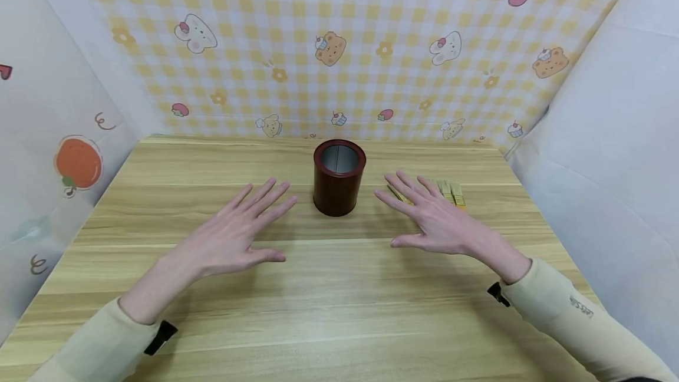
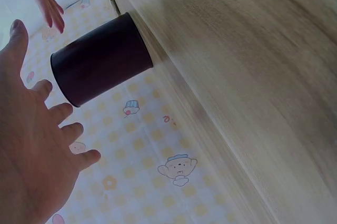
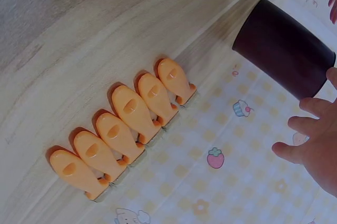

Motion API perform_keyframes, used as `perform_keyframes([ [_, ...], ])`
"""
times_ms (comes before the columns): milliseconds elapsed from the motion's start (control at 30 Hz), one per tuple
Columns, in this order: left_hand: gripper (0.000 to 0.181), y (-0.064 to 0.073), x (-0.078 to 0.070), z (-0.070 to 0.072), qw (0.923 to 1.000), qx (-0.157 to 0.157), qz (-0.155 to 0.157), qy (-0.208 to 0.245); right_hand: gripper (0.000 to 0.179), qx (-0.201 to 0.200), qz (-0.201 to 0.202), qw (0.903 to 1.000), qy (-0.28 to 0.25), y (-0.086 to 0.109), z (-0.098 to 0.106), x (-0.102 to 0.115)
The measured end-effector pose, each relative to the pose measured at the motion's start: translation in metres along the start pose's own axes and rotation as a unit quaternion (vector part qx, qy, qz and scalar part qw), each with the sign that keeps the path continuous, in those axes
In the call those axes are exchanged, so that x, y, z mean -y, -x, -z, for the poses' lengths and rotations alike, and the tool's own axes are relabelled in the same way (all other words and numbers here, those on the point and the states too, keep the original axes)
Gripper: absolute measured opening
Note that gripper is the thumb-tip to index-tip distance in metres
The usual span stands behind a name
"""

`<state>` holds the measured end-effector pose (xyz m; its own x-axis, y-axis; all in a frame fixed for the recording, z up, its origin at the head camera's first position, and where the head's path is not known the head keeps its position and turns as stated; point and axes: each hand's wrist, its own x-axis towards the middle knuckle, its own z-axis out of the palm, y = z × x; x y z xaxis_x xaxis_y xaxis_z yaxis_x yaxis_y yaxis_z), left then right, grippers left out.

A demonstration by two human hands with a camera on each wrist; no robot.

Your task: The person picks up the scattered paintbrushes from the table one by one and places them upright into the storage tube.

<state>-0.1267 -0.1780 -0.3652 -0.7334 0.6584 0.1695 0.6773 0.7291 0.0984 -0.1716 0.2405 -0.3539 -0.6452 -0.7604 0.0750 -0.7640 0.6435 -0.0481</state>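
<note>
A dark red cylindrical tin [image 1: 335,193] stands upright toward the back of the table, its round mouth showing a bare grey inside. To its left, my left hand [image 1: 239,231] hovers above the table with fingers spread and holds nothing. My right hand [image 1: 437,217] is held likewise to the tin's right, apart from it. Partly hidden under the right hand in the head view are flat paintbrushes [image 1: 457,194] with pale bristles. The right wrist view shows several of their orange handles [image 3: 129,107] lying side by side in a row.
The wooden table [image 1: 339,311] ends at a yellow checked cloth [image 1: 297,46] hanging behind it. White cloth walls [image 1: 610,105] stand at the left and right sides. Both forearms wear cream sleeves [image 1: 551,299] with a black strap piece at each wrist.
</note>
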Motion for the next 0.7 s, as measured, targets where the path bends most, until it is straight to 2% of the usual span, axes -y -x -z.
perform_keyframes([
  [500,0.098,-0.0044,-0.0015,0.0001,0.9999,-0.003,0.012,0.006,0.094,0.002,-0.021,0.9996,-0.02,0.0035,0.0024,-0.0026],
  [700,0.097,-0.0098,-0.0028,0.0001,0.9991,-0.019,0.03,0.024,0.093,-0.002,-0.023,0.9994,-0.025,0.003,0.004,-0.0034],
])
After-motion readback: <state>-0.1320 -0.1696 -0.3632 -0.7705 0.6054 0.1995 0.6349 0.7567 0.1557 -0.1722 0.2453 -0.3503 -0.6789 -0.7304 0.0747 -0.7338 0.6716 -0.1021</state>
